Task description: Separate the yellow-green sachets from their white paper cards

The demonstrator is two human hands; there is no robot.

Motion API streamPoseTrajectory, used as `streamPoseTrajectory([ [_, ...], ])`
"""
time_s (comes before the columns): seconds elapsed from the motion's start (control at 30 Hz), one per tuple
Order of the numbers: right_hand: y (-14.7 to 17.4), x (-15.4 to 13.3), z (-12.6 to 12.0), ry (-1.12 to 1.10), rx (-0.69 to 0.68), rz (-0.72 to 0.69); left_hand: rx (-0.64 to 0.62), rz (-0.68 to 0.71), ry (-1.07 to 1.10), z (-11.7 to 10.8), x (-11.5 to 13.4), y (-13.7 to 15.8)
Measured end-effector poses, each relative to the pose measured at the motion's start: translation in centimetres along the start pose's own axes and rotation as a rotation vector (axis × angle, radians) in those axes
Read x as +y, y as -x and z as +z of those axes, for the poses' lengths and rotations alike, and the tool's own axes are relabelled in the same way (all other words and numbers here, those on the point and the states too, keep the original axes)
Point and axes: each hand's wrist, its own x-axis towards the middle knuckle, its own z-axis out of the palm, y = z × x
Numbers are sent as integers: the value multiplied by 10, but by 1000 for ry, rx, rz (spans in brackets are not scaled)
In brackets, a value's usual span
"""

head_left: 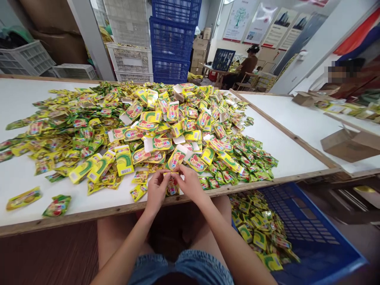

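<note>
Packet (172, 187) | left hand (157, 186), right hand (189, 183): both pinching its top edge | (heap (162, 143) just beyond)

Hands: two, the left hand (157, 190) and the right hand (190, 184), sharing one printed pack (172, 187). Left of them, three yellow cartons (124, 160) lie in a row, with two stray packets (57, 206) farther left. The heap (166, 130) beyond defies counting. Below right: one blue plastic crate (303, 233). Straight beyond: three stacked blue crates (170, 41). Right: two open cardboard boxes (350, 144). Far beyond, rightward: at least four wall posters (239, 19), two other people (248, 65).
</note>
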Motion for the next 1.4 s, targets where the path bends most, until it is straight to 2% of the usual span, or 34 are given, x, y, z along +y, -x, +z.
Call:
streamPoseTrajectory([
  [0.17, -3, 0, -1, -41, 6, 46, 18, 38, 31, 0, 2, 3],
  [0.33, -4, 0, -4, -113, -4, 68, -18, 8, 35, -4, 1, -1],
  [0.47, -4, 1, -7, -94, -47, 24, -75, 12, 8, -12, 1, -4],
  [0.67, 15, 7, -2, -230, 11, -19, -145, 65, -121, -24, 2, -2],
  [0.83, 23, 4, 6, -344, 78, 33, -57, 45, -116, -18, 5, 6],
  [0.97, 14, -1, 8, -303, 90, -16, -33, 34, -98, -16, 3, 7],
  [1.2, 2, -2, 5, -255, 14, -55, -163, -4, -4, -22, 1, -6],
  [1.3, -3, -5, 4, -152, -19, -89, -149, -10, 15, -21, 3, -4],
  [1.4, -12, -8, 4, 48, -83, -170, -121, -18, 37, -19, 3, 0],
])
